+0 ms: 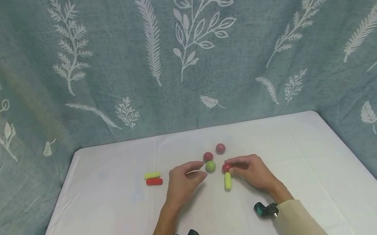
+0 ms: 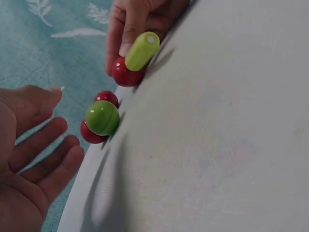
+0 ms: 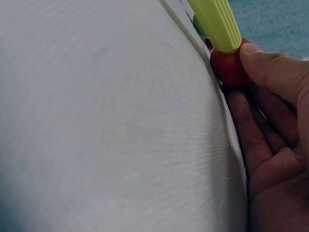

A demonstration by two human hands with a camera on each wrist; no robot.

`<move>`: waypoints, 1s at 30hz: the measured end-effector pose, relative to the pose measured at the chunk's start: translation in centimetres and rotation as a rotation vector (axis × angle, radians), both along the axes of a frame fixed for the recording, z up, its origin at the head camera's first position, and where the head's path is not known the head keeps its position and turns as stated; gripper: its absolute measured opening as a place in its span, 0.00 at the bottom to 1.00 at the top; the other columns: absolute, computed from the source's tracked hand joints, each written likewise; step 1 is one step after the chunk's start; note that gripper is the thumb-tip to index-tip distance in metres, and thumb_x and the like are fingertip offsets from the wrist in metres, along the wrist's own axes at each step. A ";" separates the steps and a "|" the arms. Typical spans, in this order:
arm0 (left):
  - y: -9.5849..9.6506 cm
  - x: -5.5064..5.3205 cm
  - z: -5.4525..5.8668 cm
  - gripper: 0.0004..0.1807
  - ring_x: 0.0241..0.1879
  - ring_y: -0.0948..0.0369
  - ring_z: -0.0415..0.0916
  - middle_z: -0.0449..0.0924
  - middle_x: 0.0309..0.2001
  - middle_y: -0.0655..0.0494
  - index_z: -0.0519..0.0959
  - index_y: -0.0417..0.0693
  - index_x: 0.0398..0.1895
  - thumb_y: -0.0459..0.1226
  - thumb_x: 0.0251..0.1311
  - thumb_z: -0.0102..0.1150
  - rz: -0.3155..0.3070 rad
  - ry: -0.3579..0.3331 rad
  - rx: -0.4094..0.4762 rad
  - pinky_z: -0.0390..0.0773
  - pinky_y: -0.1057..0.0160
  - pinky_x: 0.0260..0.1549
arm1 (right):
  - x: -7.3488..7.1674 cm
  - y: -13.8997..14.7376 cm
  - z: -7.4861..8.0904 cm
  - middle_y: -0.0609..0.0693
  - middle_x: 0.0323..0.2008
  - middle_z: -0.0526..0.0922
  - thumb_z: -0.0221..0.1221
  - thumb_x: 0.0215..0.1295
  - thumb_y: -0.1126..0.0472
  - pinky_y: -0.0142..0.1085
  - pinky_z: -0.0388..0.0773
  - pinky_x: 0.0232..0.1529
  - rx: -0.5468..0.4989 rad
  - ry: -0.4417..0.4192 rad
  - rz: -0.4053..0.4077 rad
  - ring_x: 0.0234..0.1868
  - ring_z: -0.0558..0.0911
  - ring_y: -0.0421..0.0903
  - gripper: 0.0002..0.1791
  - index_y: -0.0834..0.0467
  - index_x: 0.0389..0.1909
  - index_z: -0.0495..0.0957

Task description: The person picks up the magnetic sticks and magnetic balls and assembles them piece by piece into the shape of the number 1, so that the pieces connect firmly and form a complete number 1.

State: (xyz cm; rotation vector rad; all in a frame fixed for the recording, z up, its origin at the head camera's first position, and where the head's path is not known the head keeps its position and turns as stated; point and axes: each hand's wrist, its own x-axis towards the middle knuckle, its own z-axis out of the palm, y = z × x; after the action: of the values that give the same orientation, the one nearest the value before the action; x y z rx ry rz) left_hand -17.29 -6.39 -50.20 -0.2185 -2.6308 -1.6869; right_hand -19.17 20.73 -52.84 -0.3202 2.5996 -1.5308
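Note:
My right hand [image 1: 254, 170] pinches a red ball [image 3: 231, 67] between thumb and fingers. A yellow-green rod [image 1: 227, 181] meets that ball at one end and points toward me; its free end shows a small pale disc in the left wrist view. My left hand [image 1: 185, 179] holds nothing, its thumb and fingers spread apart just left of a green ball [image 1: 210, 166]. Right behind the green ball sits a second red ball [image 1: 208, 156], overlapped by it in the left wrist view. Another red ball [image 1: 220, 148] lies farther back, to the right.
To the left of my left hand, a second yellow-green rod [image 1: 152, 175] and a red rod [image 1: 154, 182] lie side by side on the white-covered table [image 1: 96, 214]. A teal leaf-patterned cloth [image 1: 172, 107] hangs behind the table and along its sides.

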 end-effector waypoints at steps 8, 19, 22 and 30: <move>0.5 -1.2 -0.5 0.19 0.64 0.50 0.87 0.91 0.59 0.52 0.91 0.50 0.58 0.34 0.64 0.78 -0.043 0.065 -0.054 0.84 0.46 0.65 | -0.1 0.1 -0.2 0.43 0.56 0.93 0.73 0.71 0.59 0.53 0.80 0.72 0.012 0.012 0.011 0.65 0.88 0.48 0.16 0.47 0.58 0.91; 1.7 -2.1 -1.0 0.19 0.64 0.49 0.87 0.92 0.58 0.50 0.90 0.46 0.56 0.33 0.62 0.79 -0.064 0.138 -0.138 0.82 0.46 0.68 | -0.1 0.0 0.0 0.43 0.55 0.93 0.74 0.70 0.59 0.50 0.82 0.70 -0.013 0.008 0.016 0.62 0.89 0.45 0.16 0.48 0.57 0.91; 2.1 -2.3 -1.0 0.18 0.63 0.50 0.87 0.92 0.57 0.50 0.90 0.46 0.56 0.33 0.63 0.79 -0.058 0.160 -0.185 0.82 0.48 0.68 | -0.1 -0.1 0.0 0.43 0.55 0.93 0.74 0.70 0.59 0.51 0.81 0.71 -0.007 0.010 0.012 0.62 0.89 0.46 0.16 0.48 0.57 0.91; 2.9 -2.5 -0.8 0.18 0.60 0.49 0.89 0.92 0.55 0.48 0.89 0.42 0.55 0.33 0.62 0.79 -0.076 0.250 -0.308 0.85 0.49 0.64 | -0.1 0.0 0.1 0.44 0.55 0.93 0.74 0.70 0.60 0.52 0.81 0.71 -0.006 -0.002 -0.005 0.62 0.89 0.46 0.16 0.48 0.57 0.91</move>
State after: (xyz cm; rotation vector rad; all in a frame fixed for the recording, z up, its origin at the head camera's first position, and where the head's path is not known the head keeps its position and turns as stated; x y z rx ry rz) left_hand -19.84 -3.49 -51.01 -0.5021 -2.7011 -1.1699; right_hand -19.25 20.75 -52.77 -0.3130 2.5966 -1.5405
